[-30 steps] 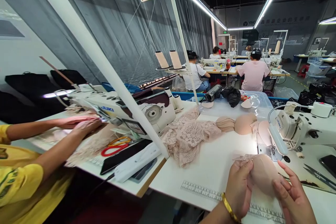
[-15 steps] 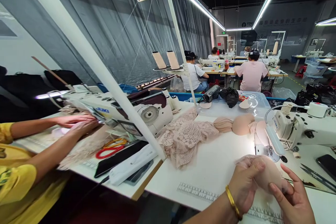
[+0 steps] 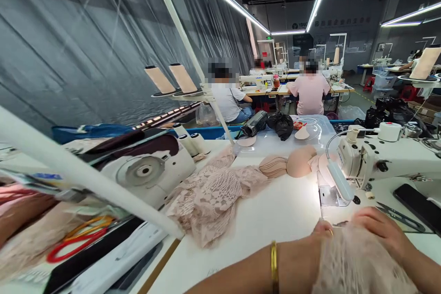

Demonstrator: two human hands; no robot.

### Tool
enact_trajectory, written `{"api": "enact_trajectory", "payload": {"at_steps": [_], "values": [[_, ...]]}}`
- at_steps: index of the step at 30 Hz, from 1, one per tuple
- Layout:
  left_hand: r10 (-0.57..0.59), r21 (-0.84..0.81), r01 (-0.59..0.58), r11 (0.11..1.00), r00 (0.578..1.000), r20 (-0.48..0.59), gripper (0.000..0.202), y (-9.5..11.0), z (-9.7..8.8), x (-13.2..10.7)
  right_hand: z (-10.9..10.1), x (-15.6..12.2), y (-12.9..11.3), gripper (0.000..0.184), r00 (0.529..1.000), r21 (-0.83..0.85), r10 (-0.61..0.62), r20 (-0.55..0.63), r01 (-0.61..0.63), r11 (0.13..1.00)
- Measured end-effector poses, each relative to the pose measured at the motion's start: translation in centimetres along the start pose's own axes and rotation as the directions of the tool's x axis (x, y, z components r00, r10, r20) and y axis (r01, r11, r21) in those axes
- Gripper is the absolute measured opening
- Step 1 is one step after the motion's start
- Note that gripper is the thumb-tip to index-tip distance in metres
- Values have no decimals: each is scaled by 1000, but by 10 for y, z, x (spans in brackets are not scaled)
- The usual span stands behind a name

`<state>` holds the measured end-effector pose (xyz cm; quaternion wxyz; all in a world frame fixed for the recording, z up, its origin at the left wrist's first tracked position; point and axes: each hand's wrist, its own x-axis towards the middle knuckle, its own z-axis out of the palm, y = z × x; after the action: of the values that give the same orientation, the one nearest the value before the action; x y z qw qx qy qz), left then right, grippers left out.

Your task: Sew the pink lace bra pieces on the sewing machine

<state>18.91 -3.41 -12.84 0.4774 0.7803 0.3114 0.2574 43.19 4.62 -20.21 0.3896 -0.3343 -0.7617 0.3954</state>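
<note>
A pinkish lace piece [image 3: 358, 262] fills the lower right of the view, close to the camera. My left hand [image 3: 323, 230], with a gold bangle [image 3: 273, 266] on the wrist, pinches its far edge. My right hand [image 3: 379, 232] bends over the lace from the right, fingers curled down onto it. The padded cup seen before is hidden under the lace. Both hands sit just in front of the needle plate [image 3: 329, 195] of a white sewing machine [image 3: 382, 156].
A heap of lace [image 3: 213, 193] and stacked beige cups [image 3: 287, 165] lie on the white table [image 3: 275, 211]. Thread snips [image 3: 399, 215] and a black phone [image 3: 418, 204] are at the right. A co-worker's machine [image 3: 144, 172], red scissors [image 3: 74, 245] and arm [image 3: 20, 213] are left.
The camera has dropped and moved in toward the table. My hands have carried the cup forward toward the machine, and lace now covers it and lies over my wrists.
</note>
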Motion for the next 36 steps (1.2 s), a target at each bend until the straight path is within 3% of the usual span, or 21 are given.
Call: {"api": "enact_trajectory", "payload": {"at_steps": [1, 3, 5, 8, 12, 19, 24, 28, 33, 36], "values": [[39, 190, -44, 981, 999, 27, 7, -8, -2, 4, -6, 12, 2, 10, 991, -66, -79, 110, 86, 994], [104, 431, -116, 895, 993, 51, 11, -26, -6, 13, -13, 32, 7, 20, 887, -279, -245, 392, 369, 887], [136, 510, -144, 848, 989, 53, 10, -42, -10, 21, -15, 44, 14, 34, 825, -409, -284, 489, 505, 760], [145, 528, -127, 839, 989, 7, 13, -56, -13, 27, -15, 46, 22, 44, 846, -478, -268, 461, 491, 728], [149, 532, -66, 844, 982, -114, 14, -62, -3, 27, -17, 37, 20, 41, 836, -453, -213, 505, 467, 759], [43, 360, 65, 931, 958, -283, 19, -60, 16, 32, -19, 42, 26, 36, 885, -489, -158, 437, 381, 785], [-10, 378, 124, 917, 957, -290, 20, -53, 17, 38, -18, 42, 37, 41, 919, -545, -176, 353, 355, 760], [-23, 403, 148, 903, 954, -297, 18, -54, 19, 40, -17, 40, 47, 46, 909, -601, -188, 371, 390, 698], [59, 428, 98, 899, 939, -338, 16, -59, 22, 39, -18, 40, 58, 45, 903, -609, -208, 376, 410, 679], [32, 506, 119, 854, 959, -280, 14, -60, 22, 38, -19, 41, 56, 43, 897, -596, -220, 382, 421, 684]]}}
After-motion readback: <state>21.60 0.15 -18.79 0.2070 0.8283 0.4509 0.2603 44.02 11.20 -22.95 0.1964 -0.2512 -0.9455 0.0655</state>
